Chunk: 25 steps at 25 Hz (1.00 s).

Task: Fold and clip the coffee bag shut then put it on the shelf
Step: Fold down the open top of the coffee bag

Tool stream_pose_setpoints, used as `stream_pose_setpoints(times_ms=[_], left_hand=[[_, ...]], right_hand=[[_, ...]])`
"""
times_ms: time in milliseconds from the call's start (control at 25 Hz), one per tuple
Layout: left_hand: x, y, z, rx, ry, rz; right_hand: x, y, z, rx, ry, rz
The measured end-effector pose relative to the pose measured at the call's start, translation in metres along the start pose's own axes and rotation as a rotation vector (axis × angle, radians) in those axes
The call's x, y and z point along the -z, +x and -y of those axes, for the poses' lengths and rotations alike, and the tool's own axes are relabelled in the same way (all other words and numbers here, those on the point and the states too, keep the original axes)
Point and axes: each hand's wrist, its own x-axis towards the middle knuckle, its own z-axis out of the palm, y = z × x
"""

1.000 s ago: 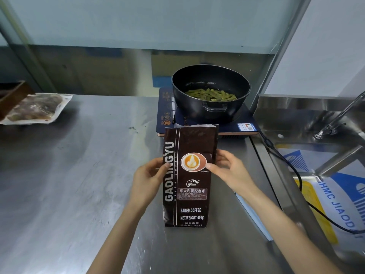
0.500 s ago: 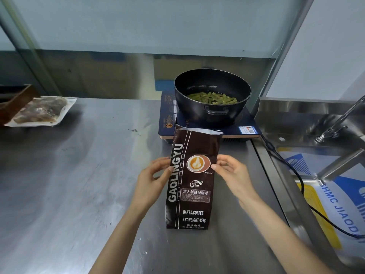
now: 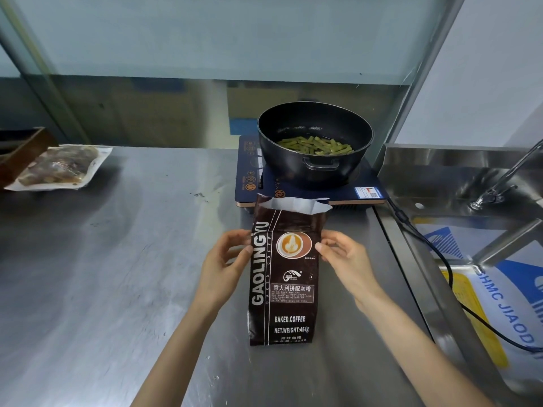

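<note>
Both hands, left hand [image 3: 223,264] and right hand [image 3: 345,259], pinch the tall dark-brown foil coffee bag [image 3: 283,277] by its sides. It stands upright near the steel table's [image 3: 117,274] right edge, its top open.

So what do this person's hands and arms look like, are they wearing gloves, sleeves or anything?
Nothing shows on them. The left hand and right hand are bare, with no gloves, rings or watch in view. Both forearms are bare as far as the bottom edge of the picture, so no sleeve shows. The arms are slim, and the fingernails are short and look unpainted.
</note>
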Motion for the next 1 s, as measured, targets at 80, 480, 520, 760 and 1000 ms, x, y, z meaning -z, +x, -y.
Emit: stream_pose_setpoints(times_ms=[80,480,520,760,1000], left_hand=[[0.0,0.0,0.001,0.005,0.009,-0.005],[-0.001,0.0,-0.005,0.015,0.056,-0.01],[-0.001,0.0,-0.006,0.014,0.06,-0.012],[-0.003,0.001,-0.007,0.001,0.079,-0.01],[0.0,0.0,-0.007,0.007,0.08,0.008]], right_hand=[[-0.001,0.0,0.0,-0.005,0.02,-0.006],[0.001,0.001,0.0,-0.014,-0.038,0.028],[0.003,0.001,-0.001,-0.021,-0.05,0.037],[0.004,-0.004,0.012,-0.112,0.008,0.058],[0.01,0.003,0.02,-0.229,-0.018,0.137]])
